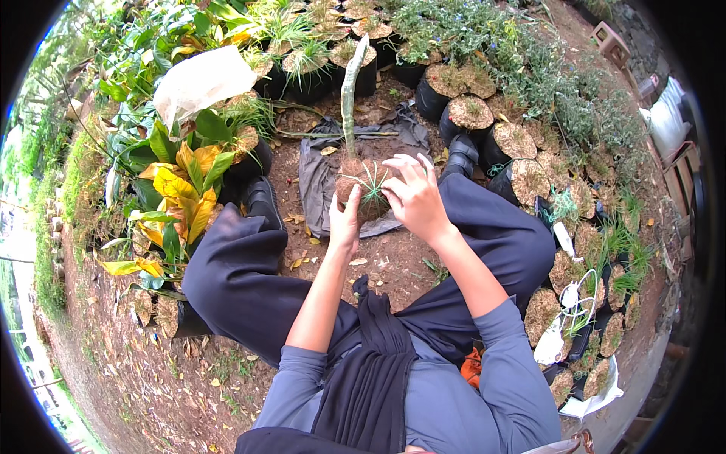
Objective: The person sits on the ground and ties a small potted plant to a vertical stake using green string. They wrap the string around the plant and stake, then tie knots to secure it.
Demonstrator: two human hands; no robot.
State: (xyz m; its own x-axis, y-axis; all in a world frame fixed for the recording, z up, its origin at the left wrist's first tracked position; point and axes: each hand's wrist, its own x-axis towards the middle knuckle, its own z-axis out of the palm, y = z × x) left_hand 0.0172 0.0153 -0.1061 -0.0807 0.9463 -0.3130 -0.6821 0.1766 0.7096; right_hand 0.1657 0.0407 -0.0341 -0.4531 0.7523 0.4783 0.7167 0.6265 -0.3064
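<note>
A ball of brown coconut fibre (347, 180) is in front of me, bound with green string (372, 183) whose strands fan out over its near side. A mottled green leaf (350, 85), probably of a snake plant, stands upright behind it and seems to rise from the fibre. My left hand (344, 226) holds the ball from the near left, thumb on its face, other fingers mostly hidden. At its right side, the thumb and forefinger of my right hand (418, 201) pinch at the string; the other fingers are raised. Beneath lies a dark plastic sheet (315, 184).
Black grow bags topped with dry fibre (472, 112) curve around the far and right sides. Yellow-and-green leafy plants (184, 187) and a pale plastic sheet (204, 82) stand left. White cables (573, 295) and loose green string (563, 204) lie on bags at right. My shoes (264, 198) flank the sheet.
</note>
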